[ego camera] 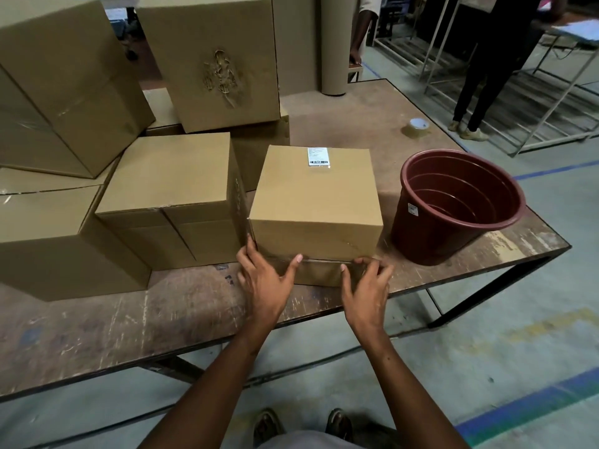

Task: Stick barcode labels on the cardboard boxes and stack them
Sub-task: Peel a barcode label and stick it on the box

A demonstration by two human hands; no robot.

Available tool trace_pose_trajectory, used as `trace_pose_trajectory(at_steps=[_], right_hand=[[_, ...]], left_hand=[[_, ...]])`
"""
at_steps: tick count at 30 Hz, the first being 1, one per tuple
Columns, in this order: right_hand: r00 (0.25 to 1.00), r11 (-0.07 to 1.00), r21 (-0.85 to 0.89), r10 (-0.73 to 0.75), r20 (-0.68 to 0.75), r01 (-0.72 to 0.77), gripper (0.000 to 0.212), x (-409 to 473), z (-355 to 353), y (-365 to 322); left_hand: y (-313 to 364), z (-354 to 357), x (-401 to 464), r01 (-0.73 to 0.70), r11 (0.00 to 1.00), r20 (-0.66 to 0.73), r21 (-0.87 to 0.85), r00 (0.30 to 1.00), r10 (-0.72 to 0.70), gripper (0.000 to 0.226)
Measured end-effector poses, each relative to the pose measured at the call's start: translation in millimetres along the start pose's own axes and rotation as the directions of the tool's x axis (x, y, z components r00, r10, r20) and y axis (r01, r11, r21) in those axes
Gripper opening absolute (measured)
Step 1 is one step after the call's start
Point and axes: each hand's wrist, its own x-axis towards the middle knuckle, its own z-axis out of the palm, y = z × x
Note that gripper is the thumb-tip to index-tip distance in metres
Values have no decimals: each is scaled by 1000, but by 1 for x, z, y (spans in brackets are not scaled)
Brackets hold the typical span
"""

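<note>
We see a worn brown table (201, 306) on a grey floor (505, 361) with blue lines, and on it sit many cardboard boxes, a dark red bucket (453, 205) and a roll of tape (419, 126). The labelled box (316, 196) stands near the front edge, between another box (168, 192) and the bucket, with a white barcode label (318, 156) on top. The left hand (264, 280) and right hand (368, 286) rest spread against its front side, fingers mostly straight, and a person (499, 59) stands far behind.
</note>
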Motion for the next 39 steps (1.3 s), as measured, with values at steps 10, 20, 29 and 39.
trace_pose_trajectory(at_steps=[10, 20, 29, 39], right_hand=[[940, 976, -137, -204, -275, 172, 38, 45, -41, -62], [938, 857, -385, -292, 184, 343, 58, 117, -36, -98], [929, 832, -432, -244, 278, 347, 61, 110, -32, -96], [926, 830, -415, -361, 111, 373, 54, 89, -31, -84]], left_hand=[[57, -42, 27, -191, 980, -225, -63, 959, 172, 82], [113, -55, 94, -370, 878, 31, 304, 925, 379, 74], [104, -47, 90, -382, 857, 231, 347, 920, 316, 75], [105, -53, 83, -141, 957, 106, 253, 987, 117, 121]])
